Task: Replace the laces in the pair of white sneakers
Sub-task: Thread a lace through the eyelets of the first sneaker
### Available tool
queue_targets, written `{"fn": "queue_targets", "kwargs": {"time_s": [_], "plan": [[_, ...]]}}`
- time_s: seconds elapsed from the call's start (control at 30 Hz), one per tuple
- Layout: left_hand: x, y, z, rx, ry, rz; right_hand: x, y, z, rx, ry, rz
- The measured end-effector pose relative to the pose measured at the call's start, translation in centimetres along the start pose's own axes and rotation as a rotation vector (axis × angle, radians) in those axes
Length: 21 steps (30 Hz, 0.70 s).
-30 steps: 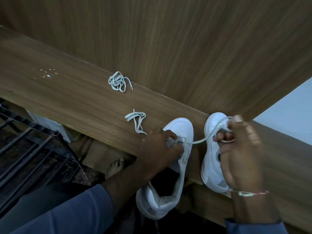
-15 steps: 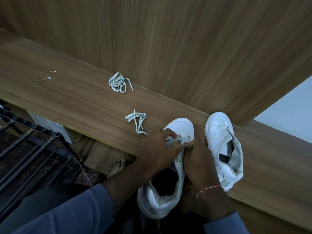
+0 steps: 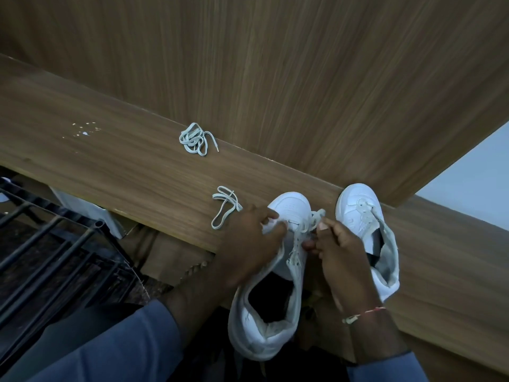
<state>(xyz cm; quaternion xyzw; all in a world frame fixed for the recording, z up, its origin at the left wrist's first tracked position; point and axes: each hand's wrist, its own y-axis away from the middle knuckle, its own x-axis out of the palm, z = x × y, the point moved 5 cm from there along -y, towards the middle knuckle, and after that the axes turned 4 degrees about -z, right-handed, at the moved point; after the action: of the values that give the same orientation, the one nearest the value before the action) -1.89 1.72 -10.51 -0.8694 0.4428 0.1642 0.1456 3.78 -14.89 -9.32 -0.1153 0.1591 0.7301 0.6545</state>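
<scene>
Left hand (image 3: 253, 244) clamped near sneaker (image 3: 275, 285) at tongue; right hand (image 3: 340, 252) pinched lace (image 3: 312, 223). Lace limp, light, likely slippery: best gripped near tip. Sneaker upper soft.

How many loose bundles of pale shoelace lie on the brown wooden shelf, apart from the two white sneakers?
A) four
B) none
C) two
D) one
C: one tangled pale shoelace bundle lies near the wooden back panel, and a second looped pale shoelace lies nearer the shelf edge, beside the left hand.
</scene>
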Motion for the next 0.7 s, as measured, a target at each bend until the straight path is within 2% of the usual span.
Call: {"fn": "queue_targets", "kwargs": {"time_s": [0.07, 0.17, 0.3, 0.4, 0.53, 0.7], "plan": [[-1.9, -1.8, 0.7, 0.006, -0.067, -0.047, -1.0, -0.4, 0.4, -0.033, 0.072, -0.038], [-5.4, -4.4, 3.0, -0.061, -0.175, -0.128, -1.9, -0.4, 0.3, -0.097, 0.336, -0.088], [-6.7, -5.0, 4.7, -0.096, -0.243, -0.079, -2.3, -0.1, 1.0, -0.173, 0.586, -0.140], [-5.3, -4.7, 5.3, -0.080, -0.387, 0.003, -2.3, 0.0, 1.7, -0.207, 0.738, -0.069], [-4.1, -4.6, 5.8, -0.089, -0.566, 0.032, -1.8, 0.3, 0.1, -0.178, 0.792, 0.063], [-4.7, -3.9, 4.8, -0.049, -0.582, 0.002, -2.5, 0.4, 0.3, -0.184, 0.760, 0.041]]}}
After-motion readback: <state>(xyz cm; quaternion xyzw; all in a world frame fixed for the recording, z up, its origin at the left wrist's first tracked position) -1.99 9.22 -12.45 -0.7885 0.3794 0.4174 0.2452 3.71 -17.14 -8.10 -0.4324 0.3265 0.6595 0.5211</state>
